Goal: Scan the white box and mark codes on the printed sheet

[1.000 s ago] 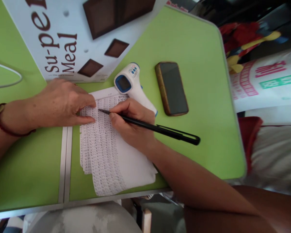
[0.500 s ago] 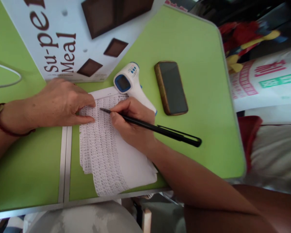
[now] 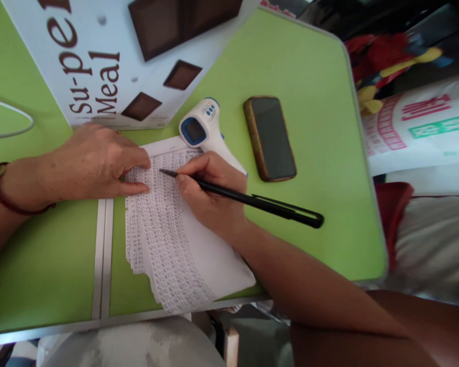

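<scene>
A black pen (image 3: 265, 205) with a clip is pinched in my right hand (image 3: 218, 191), its tip over the handwritten lines on the paper (image 3: 214, 255). The sheets lie in a loose stack, the top one slanted and reaching the table's near edge. At the left edge of the stack, my left hand (image 3: 101, 163) rests with thumb and forefinger apart on the paper; its other fingers are partly hidden. Just above the right hand, a white and blue infrared thermometer (image 3: 210, 130) lies on the top of the sheets, its handle partly behind that hand.
A phone (image 3: 273, 137) in a brown case lies right of the thermometer on the green table (image 3: 321, 193). A large white box (image 3: 110, 30) with "Su-per Meal" print stands at the back. A white cable (image 3: 19, 107) curves at left. A printed sack (image 3: 424, 122) is beyond the right edge.
The top sheet has swung slightly, its lower end shifting to the right. My right hand and the pen have moved slightly right; my left hand stays in place.
</scene>
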Tool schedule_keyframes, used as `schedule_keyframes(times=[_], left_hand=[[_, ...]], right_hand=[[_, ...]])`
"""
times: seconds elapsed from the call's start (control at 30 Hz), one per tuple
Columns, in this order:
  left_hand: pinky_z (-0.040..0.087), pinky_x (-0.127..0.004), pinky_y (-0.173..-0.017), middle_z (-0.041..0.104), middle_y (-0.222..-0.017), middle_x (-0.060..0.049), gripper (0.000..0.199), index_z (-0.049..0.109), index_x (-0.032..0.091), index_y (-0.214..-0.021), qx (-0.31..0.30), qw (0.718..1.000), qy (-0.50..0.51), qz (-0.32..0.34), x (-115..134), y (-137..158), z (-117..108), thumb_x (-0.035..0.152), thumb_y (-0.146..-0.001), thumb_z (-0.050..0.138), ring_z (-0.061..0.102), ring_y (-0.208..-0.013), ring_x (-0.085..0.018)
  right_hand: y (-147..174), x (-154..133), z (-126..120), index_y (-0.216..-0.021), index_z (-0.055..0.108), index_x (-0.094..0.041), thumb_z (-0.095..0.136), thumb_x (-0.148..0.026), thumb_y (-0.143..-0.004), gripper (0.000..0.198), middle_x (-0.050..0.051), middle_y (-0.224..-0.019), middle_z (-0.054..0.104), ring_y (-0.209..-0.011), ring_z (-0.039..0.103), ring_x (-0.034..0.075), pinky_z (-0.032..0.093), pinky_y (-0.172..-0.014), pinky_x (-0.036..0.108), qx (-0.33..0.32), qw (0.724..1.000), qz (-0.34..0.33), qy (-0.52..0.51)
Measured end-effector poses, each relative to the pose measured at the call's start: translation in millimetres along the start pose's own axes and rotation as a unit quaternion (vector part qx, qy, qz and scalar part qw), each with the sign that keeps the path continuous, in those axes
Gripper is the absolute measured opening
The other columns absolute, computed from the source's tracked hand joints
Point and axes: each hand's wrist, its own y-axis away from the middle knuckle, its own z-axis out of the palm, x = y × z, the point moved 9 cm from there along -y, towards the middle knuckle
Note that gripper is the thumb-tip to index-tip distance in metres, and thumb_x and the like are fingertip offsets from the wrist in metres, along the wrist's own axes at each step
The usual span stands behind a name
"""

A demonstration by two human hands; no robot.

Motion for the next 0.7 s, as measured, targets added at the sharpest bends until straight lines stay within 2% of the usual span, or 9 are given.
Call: schedule_keyframes(times=[0.17, 0.27, 0.33, 0.43, 0.5, 0.57, 0.6, 0.63, 0.7], left_hand=[[0.041, -0.028, -0.062, 0.071, -0.073, -0.001, 0.033, 0.073, 0.025, -0.097, 0.006, 1.0, 0.013, 0.002, -1, 0, -1, 0.053, -0.09, 0.058, 0.063, -0.064, -0.017], [0.04, -0.028, -0.06, 0.072, -0.073, -0.001, 0.032, 0.074, 0.024, -0.097, 0.007, 1.0, 0.009, 0.002, -1, 0, -1, 0.052, -0.089, 0.061, 0.063, -0.064, -0.017], [0.04, -0.029, -0.06, 0.073, -0.075, -0.002, 0.031, 0.074, 0.025, -0.099, -0.001, 1.0, 0.004, 0.001, -1, 0, 1, 0.052, -0.087, 0.064, 0.064, -0.065, -0.018], [0.042, -0.03, -0.06, 0.072, -0.074, -0.001, 0.03, 0.074, 0.023, -0.098, 0.009, 0.999, -0.02, 0.024, 4, 0, 0, 0.049, -0.089, 0.064, 0.064, -0.066, -0.019], [0.042, -0.031, -0.059, 0.072, -0.074, -0.002, 0.027, 0.073, 0.021, -0.092, 0.074, 0.992, -0.062, 0.076, 15, 3, -13, 0.043, -0.095, 0.058, 0.063, -0.065, -0.019], [0.044, -0.032, -0.058, 0.071, -0.074, -0.003, 0.026, 0.071, 0.02, -0.086, 0.19, 0.968, -0.089, 0.137, 29, 13, -36, 0.037, -0.097, 0.054, 0.061, -0.064, -0.018], [0.046, -0.033, -0.06, 0.071, -0.074, -0.002, 0.023, 0.07, 0.021, -0.086, 0.235, 0.958, -0.08, 0.145, 30, 18, -46, 0.036, -0.096, 0.056, 0.062, -0.066, -0.017], [0.049, -0.036, -0.066, 0.071, -0.076, -0.001, 0.02, 0.069, 0.022, -0.087, 0.263, 0.955, -0.049, 0.131, 25, 22, -55, 0.038, -0.095, 0.059, 0.063, -0.071, -0.018], [0.053, -0.045, -0.086, 0.071, -0.084, 0.001, 0.019, 0.067, 0.027, -0.087, 0.265, 0.961, 0.071, 0.022, -3, 24, -62, 0.045, -0.09, 0.066, 0.068, -0.089, -0.021]], right_hand=[[2, -5, 0, -0.067, 0.053, -0.024, 0.058, -0.016, -0.077, 0.013, -0.007, -0.055, 0.057, -0.047, 0.048, 0.009, 0.039, -0.043, 0.023, 0.003, 1.0, -0.02, 0.021], [4, -10, -2, -0.069, 0.055, -0.024, 0.058, -0.013, -0.078, 0.014, -0.006, -0.057, 0.058, -0.049, 0.051, 0.01, 0.043, -0.046, 0.024, 0.019, 0.997, -0.048, 0.054], [5, -16, -4, -0.079, 0.06, -0.024, 0.06, -0.011, -0.081, 0.013, -0.005, -0.065, 0.063, -0.054, 0.056, 0.011, 0.048, -0.051, 0.025, 0.027, 0.992, -0.096, 0.083], [9, -28, -2, -0.099, 0.066, -0.021, 0.058, -0.011, -0.09, 0.015, 0.001, -0.082, 0.07, -0.07, 0.064, 0.014, 0.053, -0.063, 0.027, 0.011, 0.964, -0.22, 0.148], [11, -27, 3, -0.106, 0.067, -0.021, 0.053, -0.013, -0.096, 0.019, 0.004, -0.089, 0.069, -0.08, 0.065, 0.017, 0.053, -0.069, 0.03, -0.02, 0.936, -0.275, 0.219], [12, -21, 11, -0.113, 0.066, -0.02, 0.047, -0.014, -0.1, 0.025, 0.008, -0.096, 0.069, -0.087, 0.063, 0.02, 0.052, -0.075, 0.033, -0.063, 0.905, -0.295, 0.301], [13, -17, 14, -0.116, 0.066, -0.019, 0.044, -0.013, -0.101, 0.028, 0.009, -0.098, 0.068, -0.089, 0.061, 0.022, 0.051, -0.076, 0.034, -0.082, 0.89, -0.299, 0.335], [13, -15, 18, -0.117, 0.065, -0.018, 0.042, -0.012, -0.101, 0.03, 0.01, -0.099, 0.068, -0.089, 0.06, 0.022, 0.05, -0.076, 0.035, -0.1, 0.876, -0.302, 0.362], [15, -13, 23, -0.118, 0.065, -0.018, 0.04, -0.01, -0.1, 0.032, 0.01, -0.098, 0.067, -0.088, 0.058, 0.023, 0.048, -0.074, 0.036, -0.126, 0.857, -0.305, 0.396]])
